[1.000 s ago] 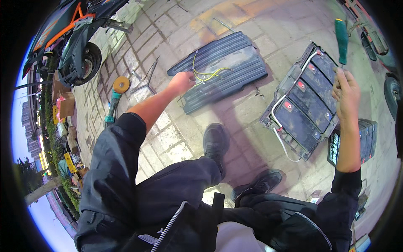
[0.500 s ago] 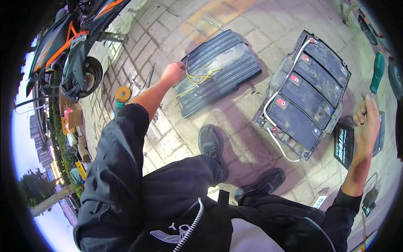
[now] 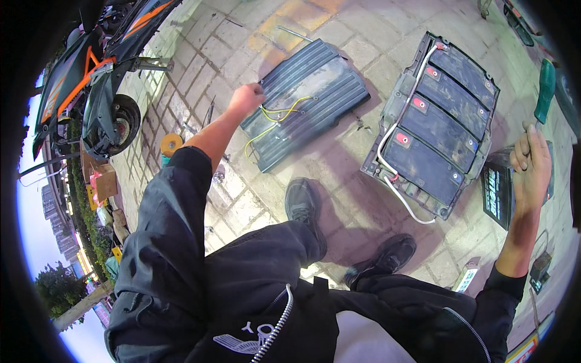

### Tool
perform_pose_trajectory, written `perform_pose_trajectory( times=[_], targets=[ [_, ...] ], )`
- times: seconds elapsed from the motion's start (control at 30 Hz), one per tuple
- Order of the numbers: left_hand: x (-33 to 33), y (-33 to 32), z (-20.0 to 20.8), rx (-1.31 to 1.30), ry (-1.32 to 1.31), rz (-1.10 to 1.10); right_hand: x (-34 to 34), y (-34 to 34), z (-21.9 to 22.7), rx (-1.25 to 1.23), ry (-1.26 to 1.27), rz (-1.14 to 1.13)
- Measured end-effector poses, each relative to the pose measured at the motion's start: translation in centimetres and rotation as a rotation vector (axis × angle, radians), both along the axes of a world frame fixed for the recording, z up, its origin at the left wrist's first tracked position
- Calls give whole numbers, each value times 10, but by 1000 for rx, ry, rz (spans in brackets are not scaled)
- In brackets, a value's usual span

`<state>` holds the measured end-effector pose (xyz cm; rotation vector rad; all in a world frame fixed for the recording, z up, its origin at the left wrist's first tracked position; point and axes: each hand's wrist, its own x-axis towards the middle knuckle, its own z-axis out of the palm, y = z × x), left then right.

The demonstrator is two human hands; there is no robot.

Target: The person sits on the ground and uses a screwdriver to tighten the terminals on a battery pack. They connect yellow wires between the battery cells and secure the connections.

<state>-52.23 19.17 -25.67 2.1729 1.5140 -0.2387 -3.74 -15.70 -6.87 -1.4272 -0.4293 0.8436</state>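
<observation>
Green is the screwdriver [image 3: 546, 92] my right hand [image 3: 532, 156] pinches, probably for handiness; my left hand [image 3: 247, 99] curls at the cover [image 3: 327, 81], grip unclear.

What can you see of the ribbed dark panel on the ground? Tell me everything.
The panel is dark blue-grey, plastic-looking, with long parallel ridges and a paler, dusty-looking patch. It lies ridged side up on the paving, slanted in view, left of the battery tray. Thin yellow wires lie across its left part, one trailing over the edge. The left hand is at its left edge; whether it touches the panel is unclear.
</observation>
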Motion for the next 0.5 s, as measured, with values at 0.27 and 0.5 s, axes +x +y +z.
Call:
perform_pose_trajectory(
  times=[0.27,0.5],
  targets=[
    [58,-49,7,-129,-8,-135,0,-13,-1,-20,-1,-31],
    [85,-51,-3,-27,91,-29,-3,-27,8,-8,-25,-56]
  ],
)
